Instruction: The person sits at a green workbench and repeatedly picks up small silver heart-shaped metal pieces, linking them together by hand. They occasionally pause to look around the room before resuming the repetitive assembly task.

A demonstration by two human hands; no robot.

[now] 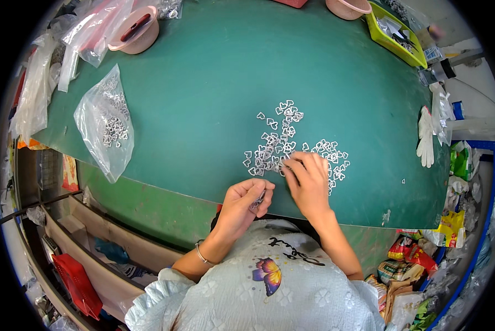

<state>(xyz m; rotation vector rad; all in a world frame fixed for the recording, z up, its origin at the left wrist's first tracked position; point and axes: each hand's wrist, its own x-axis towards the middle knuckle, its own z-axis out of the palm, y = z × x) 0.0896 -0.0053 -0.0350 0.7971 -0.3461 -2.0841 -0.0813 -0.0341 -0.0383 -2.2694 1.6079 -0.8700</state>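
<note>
Small silvery heart-shaped metal outlines lie in a loose pile (269, 150) on the green tabletop in front of me, with a second cluster (338, 160) just to its right. My left hand (243, 203) is closed around several heart-shaped metal pieces (257, 201) at the table's near edge. Over the near side of the pile, my right hand (309, 182) reaches down with bent fingers drawn together. Its fingertips are among the hearts, and whatever they pinch is too small to make out.
A clear plastic bag (111, 124) with more hearts lies at left on the green table (192, 99). A pink bowl (143, 41) stands behind it. A yellow-green basket (393, 41) sits far right, a white glove (425, 138) at the right edge. An open drawer (104, 243) is below left.
</note>
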